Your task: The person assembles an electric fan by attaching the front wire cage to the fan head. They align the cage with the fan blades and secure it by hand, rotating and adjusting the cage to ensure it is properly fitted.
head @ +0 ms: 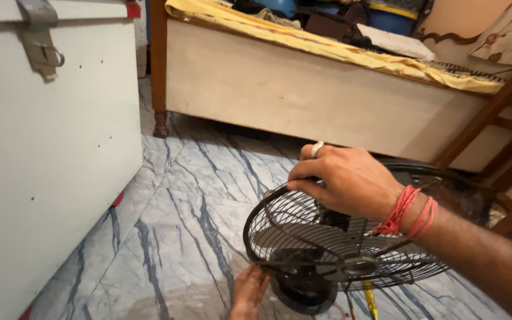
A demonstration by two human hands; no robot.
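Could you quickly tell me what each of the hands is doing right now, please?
Left hand: fingers against the fan base; grip cannot be told.
Right hand: closed on the fan guard rim.

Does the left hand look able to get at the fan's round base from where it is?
Probably yes: the left hand lies on the marble floor right beside the base, under the wire guard, with nothing between them.

- Fan guard [303, 231]: black wire
- Floor [179, 195]: pale marble, blue-grey veining
- Metal trunk [48, 148]: off-white, with red corners
- Bed cloth [327, 44]: yellow, patterned
- Wrist thread [410, 210]: red
- Bed side panel [303, 89]: cream
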